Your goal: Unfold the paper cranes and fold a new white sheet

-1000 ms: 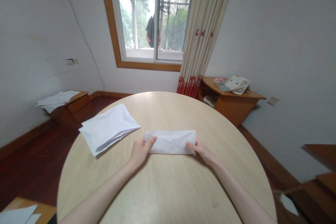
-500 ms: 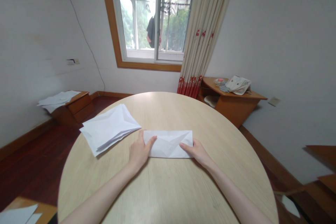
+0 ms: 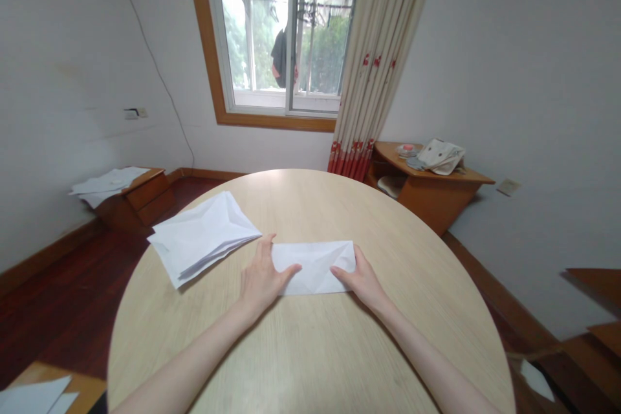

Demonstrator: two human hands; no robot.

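A white sheet of paper point(image 3: 315, 265), folded into a long flat rectangle with creases, lies on the round wooden table point(image 3: 310, 356) in front of me. My left hand point(image 3: 262, 275) grips its left end, thumb on the top face and fingers along the left edge, the fingertips showing past the far corner. At the right end my right hand point(image 3: 363, 278) holds it likewise, thumb on top; its other fingers are partly hidden at the edge. Left of my left hand rests a stack of creased white paper point(image 3: 206, 233).
Behind the table on the right stands a corner cabinet point(image 3: 436, 197) with a cloth bag point(image 3: 440, 156) on it. A low drawer cabinet point(image 3: 150, 197) with papers point(image 3: 109, 182) is at the left. A curtain point(image 3: 378, 65) hangs beside the window point(image 3: 286, 45).
My left thumb has slid a little to the right over the paper, and the left fingers reach further up. The folded paper has shifted slightly toward me. The stack is unmoved.
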